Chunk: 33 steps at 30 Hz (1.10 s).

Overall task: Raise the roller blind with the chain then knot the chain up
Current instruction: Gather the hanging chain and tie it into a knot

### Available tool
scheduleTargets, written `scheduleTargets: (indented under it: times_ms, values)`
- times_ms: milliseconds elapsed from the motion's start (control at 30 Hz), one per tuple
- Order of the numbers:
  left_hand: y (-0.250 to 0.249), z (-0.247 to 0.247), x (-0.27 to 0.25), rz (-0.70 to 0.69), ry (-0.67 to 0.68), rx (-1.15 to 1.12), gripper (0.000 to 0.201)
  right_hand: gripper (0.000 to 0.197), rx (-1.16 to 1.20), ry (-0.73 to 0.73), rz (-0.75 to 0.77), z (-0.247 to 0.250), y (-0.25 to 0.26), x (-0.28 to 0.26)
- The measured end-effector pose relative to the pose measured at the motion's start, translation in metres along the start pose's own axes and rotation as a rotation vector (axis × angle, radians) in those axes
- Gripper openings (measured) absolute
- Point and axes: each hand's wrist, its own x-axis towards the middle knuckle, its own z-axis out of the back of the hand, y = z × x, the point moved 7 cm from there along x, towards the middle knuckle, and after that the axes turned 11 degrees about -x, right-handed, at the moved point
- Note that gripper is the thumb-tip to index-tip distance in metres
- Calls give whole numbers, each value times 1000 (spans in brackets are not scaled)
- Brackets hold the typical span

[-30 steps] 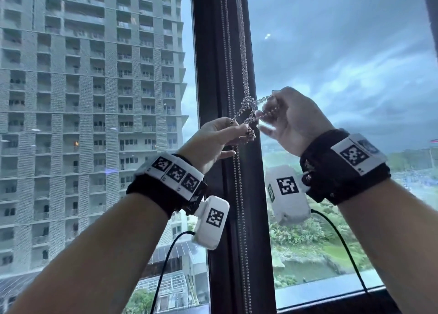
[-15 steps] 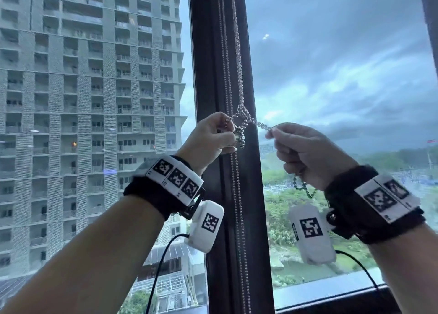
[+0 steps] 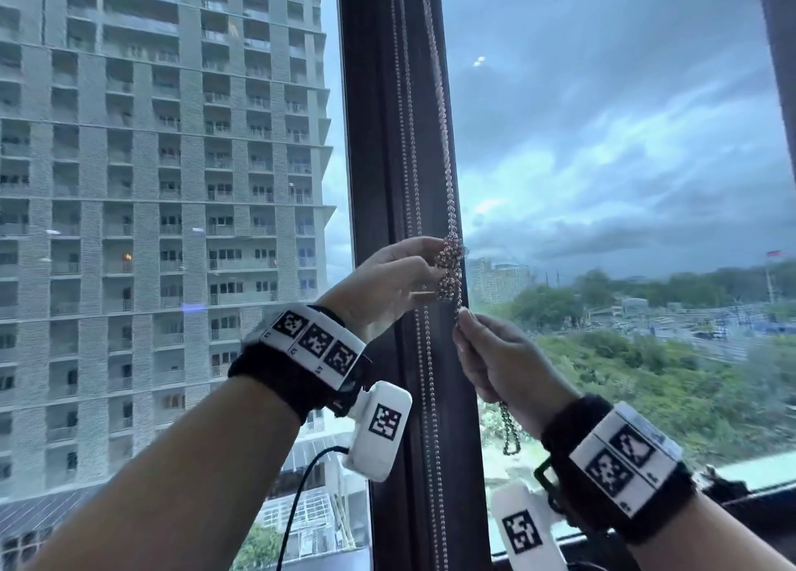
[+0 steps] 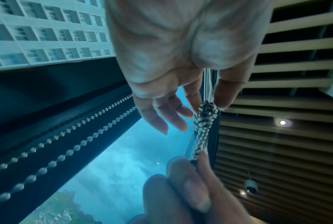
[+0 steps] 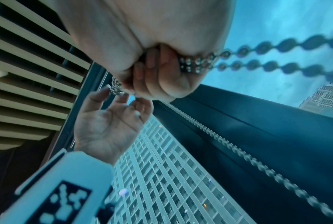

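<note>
Fingers of the right hand [image 3: 499,363] pinch the chain [image 3: 448,191] just below the knot [image 3: 450,269], which the left hand [image 3: 387,282] pinches.
Slipping beads could loosen the knot under uneven pull; beside the knot, the window frame [image 3: 374,139] and second chain [image 3: 424,376] crowd the hands.

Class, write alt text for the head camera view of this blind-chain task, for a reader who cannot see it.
Two hands work a knot in a bead chain hanging before a dark window post: the left hand pinches the knot, the right hand grips the chain just below it. Through the glass are a tower block and cloudy sky.
</note>
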Motion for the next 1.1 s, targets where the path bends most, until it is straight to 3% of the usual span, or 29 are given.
scheduleTargets:
  times_ms: [167, 367, 533, 633, 800, 967, 1100]
  values:
    - [7, -18, -1, 0, 9, -245, 35, 35, 94, -23, 21, -13, -1, -6]
    - [-3, -19, 11, -141, -275, -102, 32, 34, 198, -2, 82, -36, 7, -5]
    - [-11, -13, 20, -215, -316, -19, 7, 33, 166, -2, 87, -33, 5, 2]
    - [-9, -13, 20, -227, -291, 15, 13, 34, 120, -29, 76, -31, -2, 2]
    - [4, -5, 15, -242, -369, -27, 45, 32, 78, -40, 64, -34, -14, 6]
    - [10, -5, 15, -209, -400, -60, 45, 24, 99, 1, 36, -39, -19, 13]
    - [10, -7, 16, -168, -341, -74, 44, 28, 106, 1, 55, -39, -15, 9]
